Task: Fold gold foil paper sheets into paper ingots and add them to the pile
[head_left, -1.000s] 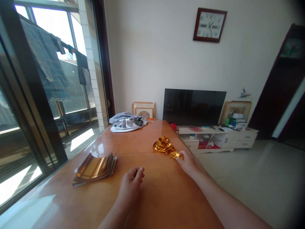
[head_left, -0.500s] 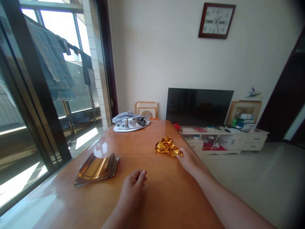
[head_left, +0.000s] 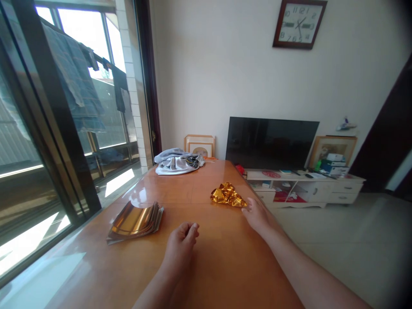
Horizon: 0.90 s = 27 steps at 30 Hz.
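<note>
A crumpled gold foil sheet (head_left: 228, 195) lies on the glossy orange wooden table (head_left: 225, 262). My right hand (head_left: 259, 217) is next to its near end, with the fingertips just below the foil and not gripping it. My left hand (head_left: 180, 246) rests on the table in a loose fist with nothing visible in it. To its left lies a curled stack of gold-faced foil sheets (head_left: 135, 223), apart from both hands.
A crumpled grey cloth (head_left: 178, 164) lies at the table's far end. Beyond the table stand a dark television (head_left: 272, 142) and a low white cabinet (head_left: 304, 188). The table's left edge runs along a glass door (head_left: 48, 128); its right edge drops to a tiled floor (head_left: 347, 240).
My right hand has let go of the foil's near end and moved slightly back from it. The whole view has tilted a little as my head turned.
</note>
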Each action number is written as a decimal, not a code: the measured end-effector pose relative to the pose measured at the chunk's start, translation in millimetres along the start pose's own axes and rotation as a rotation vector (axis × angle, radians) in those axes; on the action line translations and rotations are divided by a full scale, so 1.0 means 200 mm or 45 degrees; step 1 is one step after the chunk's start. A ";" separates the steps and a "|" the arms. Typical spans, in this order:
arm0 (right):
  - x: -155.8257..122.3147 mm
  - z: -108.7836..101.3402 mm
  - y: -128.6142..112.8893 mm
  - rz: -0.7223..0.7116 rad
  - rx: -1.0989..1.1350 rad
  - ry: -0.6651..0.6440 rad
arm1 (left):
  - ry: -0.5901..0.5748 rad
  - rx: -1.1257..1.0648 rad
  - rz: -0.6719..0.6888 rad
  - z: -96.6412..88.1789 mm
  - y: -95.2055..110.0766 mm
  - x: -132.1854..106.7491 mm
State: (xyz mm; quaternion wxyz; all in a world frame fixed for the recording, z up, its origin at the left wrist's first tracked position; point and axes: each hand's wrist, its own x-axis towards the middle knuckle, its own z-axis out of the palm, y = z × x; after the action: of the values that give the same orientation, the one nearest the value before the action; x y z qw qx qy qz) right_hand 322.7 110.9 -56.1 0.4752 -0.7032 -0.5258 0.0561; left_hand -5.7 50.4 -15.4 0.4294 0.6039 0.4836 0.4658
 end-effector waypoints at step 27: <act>-0.69 -0.01 -0.39 -0.013 0.367 -0.532 | 0.459 -0.044 0.133 -0.18 -0.05 0.03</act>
State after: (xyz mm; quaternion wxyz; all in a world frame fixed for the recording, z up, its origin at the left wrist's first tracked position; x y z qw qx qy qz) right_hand 208.9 0.4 -57.0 0.4516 -0.5987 -0.6029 0.2722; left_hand -41.2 59.6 -16.4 0.3212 0.5275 0.5126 0.5965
